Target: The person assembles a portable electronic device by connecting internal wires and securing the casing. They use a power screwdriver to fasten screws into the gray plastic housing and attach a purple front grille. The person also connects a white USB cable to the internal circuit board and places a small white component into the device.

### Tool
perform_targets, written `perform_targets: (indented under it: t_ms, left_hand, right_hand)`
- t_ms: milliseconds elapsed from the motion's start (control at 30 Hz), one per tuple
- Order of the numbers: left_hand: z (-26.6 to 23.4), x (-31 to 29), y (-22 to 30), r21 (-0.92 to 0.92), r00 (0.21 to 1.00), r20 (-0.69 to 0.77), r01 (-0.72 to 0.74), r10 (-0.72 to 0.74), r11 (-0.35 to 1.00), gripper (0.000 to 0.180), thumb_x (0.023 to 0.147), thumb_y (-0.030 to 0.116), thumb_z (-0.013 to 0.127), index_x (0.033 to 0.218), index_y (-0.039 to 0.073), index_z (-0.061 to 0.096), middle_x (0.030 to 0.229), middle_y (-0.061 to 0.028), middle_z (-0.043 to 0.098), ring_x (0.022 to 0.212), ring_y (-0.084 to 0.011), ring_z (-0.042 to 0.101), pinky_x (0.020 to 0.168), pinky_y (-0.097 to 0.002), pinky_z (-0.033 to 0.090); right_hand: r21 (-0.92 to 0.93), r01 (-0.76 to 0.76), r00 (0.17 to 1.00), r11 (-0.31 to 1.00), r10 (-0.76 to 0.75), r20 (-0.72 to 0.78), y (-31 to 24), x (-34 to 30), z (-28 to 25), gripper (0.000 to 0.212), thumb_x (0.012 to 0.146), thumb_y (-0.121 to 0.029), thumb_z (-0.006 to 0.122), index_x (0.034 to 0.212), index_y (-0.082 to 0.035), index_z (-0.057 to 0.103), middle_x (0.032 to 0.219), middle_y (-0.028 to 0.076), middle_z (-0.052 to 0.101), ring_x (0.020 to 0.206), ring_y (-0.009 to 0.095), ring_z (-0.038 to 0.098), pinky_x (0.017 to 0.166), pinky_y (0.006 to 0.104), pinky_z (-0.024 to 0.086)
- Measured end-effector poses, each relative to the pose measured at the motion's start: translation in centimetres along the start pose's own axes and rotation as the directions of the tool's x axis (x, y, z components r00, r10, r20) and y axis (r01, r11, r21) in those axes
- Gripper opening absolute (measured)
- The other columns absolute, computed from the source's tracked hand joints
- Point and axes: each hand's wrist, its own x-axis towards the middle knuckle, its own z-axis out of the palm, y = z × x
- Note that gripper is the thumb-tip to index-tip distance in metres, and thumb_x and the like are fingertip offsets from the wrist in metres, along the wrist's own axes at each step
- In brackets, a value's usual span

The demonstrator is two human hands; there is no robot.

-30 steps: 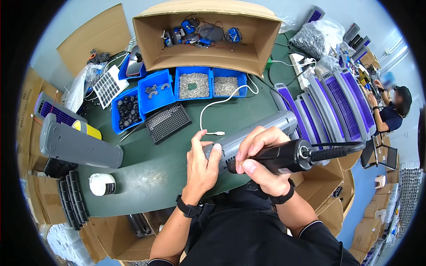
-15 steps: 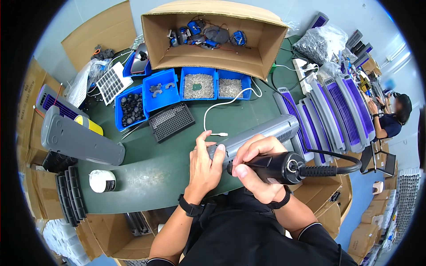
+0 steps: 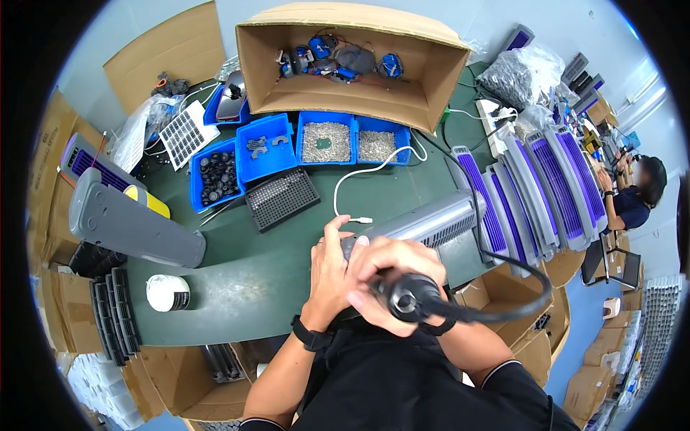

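A long grey plastic housing [image 3: 425, 218] with slotted vents lies slantwise on the green bench in front of me. My left hand [image 3: 330, 269] is closed round its near left end, forefinger on the far side. Held in my right hand [image 3: 394, 260] is a black corded electric screwdriver [image 3: 410, 296], its cable end facing up toward me. The screwdriver's tip is hidden beneath my fingers, right beside the left hand, so I cannot tell whether it touches the housing.
Blue bins [image 3: 327, 140] of screws and small black parts stand behind a black perforated tray [image 3: 282, 199]. A cardboard box [image 3: 352, 100] sits at the back. Purple-and-grey units [image 3: 553, 183] line the right side. Another grey housing [image 3: 136, 223] and a white tub [image 3: 167, 293] are at left. A co-worker [image 3: 636, 194] sits far right.
My right hand has moved left toward my left hand, and the screwdriver has swung from lying sideways to pointing more steeply downward. Its cable has shifted with it.
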Motion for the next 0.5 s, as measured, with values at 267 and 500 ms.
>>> perform_targets:
  t_ms: [267,500]
  left_hand:
    - [-0.1,0.1,1.2,-0.034,0.988,0.005,0.153,-0.153,0.988,0.049,0.102,0.034,0.059,0.140,0.004,0.050,0.111,-0.0220,0.070,0.105,-0.0386,0.066,0.099,-0.0482,0.043]
    - [0.1,0.1,0.4,-0.012,0.999,-0.010,0.046,-0.046,0.999,0.046,0.104,0.032,0.057,0.140,0.006,0.051,0.111,-0.0183,0.072,0.106,-0.0366,0.066,0.097,-0.0467,0.043]
  right_hand:
    - [-0.054,-0.073,0.990,0.996,0.066,-0.127,0.2,-2.2,0.3,0.032,0.081,0.002,0.080,0.102,-0.004,0.056,0.085,0.012,0.071,0.074,0.016,0.066,0.064,0.0304,0.051]
    - [0.186,-0.412,0.884,0.892,0.441,-0.153,1.2,-0.5,1.2,0.028,0.084,0.009,0.076,0.101,0.000,0.056,0.091,0.009,0.065,0.083,0.014,0.065,0.073,0.0291,0.053]
